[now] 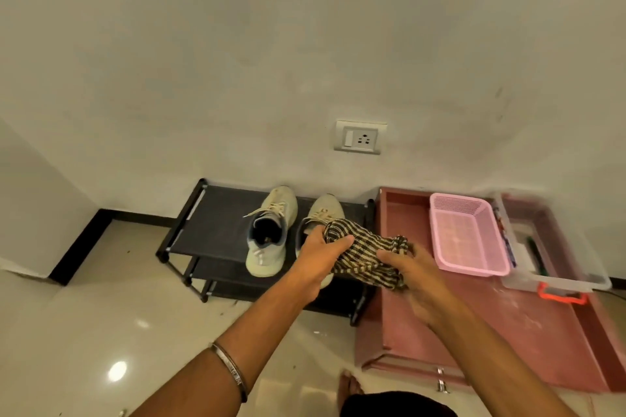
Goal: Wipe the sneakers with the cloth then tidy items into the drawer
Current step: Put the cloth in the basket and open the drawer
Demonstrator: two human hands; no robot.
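Note:
Two pale sneakers stand side by side on the top shelf of a black shoe rack (210,227). The left sneaker (269,230) is fully visible. The right sneaker (325,213) is partly hidden behind my hands and a striped black-and-beige cloth (366,256). My left hand (320,256) grips the cloth's left end above the right sneaker. My right hand (415,272) holds the bunched right end. The open reddish drawer (406,213) lies to the right of the rack.
In the drawer sit a pink plastic basket (469,234) and a clear plastic box (555,247) with an orange latch. A wall socket (360,137) is above the rack. The glossy tiled floor (101,315) spreads to the left. A foot (350,386) shows at the bottom.

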